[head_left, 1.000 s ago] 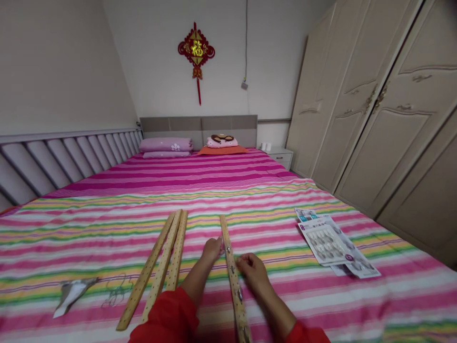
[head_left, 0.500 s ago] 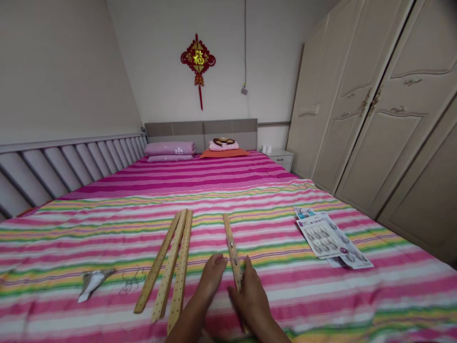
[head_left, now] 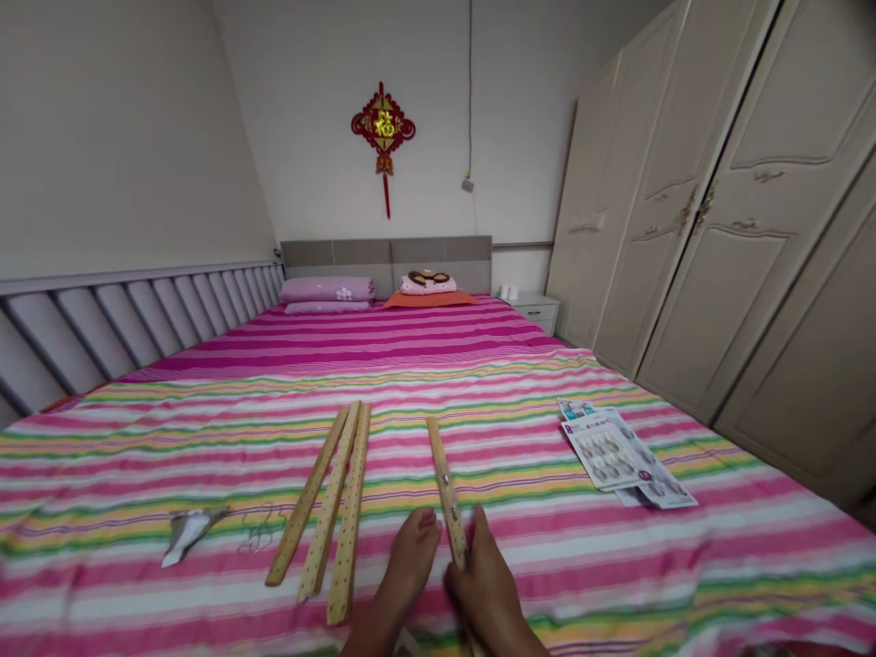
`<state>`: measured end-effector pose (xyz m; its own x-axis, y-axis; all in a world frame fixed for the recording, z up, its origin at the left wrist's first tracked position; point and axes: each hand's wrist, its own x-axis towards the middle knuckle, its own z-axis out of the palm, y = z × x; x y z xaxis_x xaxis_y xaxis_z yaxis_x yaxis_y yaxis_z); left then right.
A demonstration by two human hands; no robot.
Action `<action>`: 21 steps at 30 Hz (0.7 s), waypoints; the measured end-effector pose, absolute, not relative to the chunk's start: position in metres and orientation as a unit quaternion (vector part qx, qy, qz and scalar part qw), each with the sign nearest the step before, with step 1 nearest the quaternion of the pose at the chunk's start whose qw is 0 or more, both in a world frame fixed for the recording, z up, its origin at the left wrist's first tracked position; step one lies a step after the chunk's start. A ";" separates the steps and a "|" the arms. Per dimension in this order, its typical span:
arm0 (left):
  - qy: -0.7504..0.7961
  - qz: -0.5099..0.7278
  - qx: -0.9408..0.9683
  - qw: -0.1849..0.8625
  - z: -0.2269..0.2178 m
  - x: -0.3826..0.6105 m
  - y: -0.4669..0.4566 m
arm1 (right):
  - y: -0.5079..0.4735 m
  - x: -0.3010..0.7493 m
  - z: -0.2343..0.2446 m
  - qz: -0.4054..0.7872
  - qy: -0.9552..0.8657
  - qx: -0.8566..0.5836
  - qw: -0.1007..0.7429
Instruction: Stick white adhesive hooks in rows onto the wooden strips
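A pale wooden strip with holes (head_left: 444,482) lies lengthwise on the striped bedcover, small metal pieces showing on its upper face. My right hand (head_left: 487,577) grips its near part, thumb on the left side and fingers along the right. Just left of the strip is my left hand (head_left: 413,553), fingers curled together and apart from the wood; whatever may be in them is hidden. Farther left, three similar perforated wooden strips (head_left: 329,516) lie side by side, their far ends close together. The held strip's near end is hidden by my right hand.
Blister packs of hooks (head_left: 606,453) lie overlapped at right. A crumpled wrapper (head_left: 193,531) and thin wire-like pieces (head_left: 262,527) are at left. Folded bedding (head_left: 327,290) sits by the headboard. A bed rail (head_left: 143,315) runs along the left; wardrobes (head_left: 712,237) stand at right.
The view has shifted slightly. My left hand has come down a little beside the strip, fingers still curled. The right hand keeps its hold near the same place.
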<state>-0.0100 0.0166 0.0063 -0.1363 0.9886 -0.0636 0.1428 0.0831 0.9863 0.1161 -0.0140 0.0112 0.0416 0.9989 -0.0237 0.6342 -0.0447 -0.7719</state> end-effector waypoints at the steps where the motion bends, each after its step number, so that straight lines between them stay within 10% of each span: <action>1: 0.585 0.474 0.485 0.445 0.006 -0.009 0.015 | -0.018 0.117 0.010 0.309 -0.619 -0.657 0.300; 21: 0.591 0.461 0.537 0.387 -0.005 -0.001 0.030 | -0.061 0.131 -0.023 0.324 -0.614 -0.665 0.274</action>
<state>-0.0009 0.0296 -0.0051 -0.1247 0.9915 0.0375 0.2775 -0.0014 0.9607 0.1307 -0.0612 -0.0229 0.0356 0.9949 -0.0948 0.6391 -0.0956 -0.7632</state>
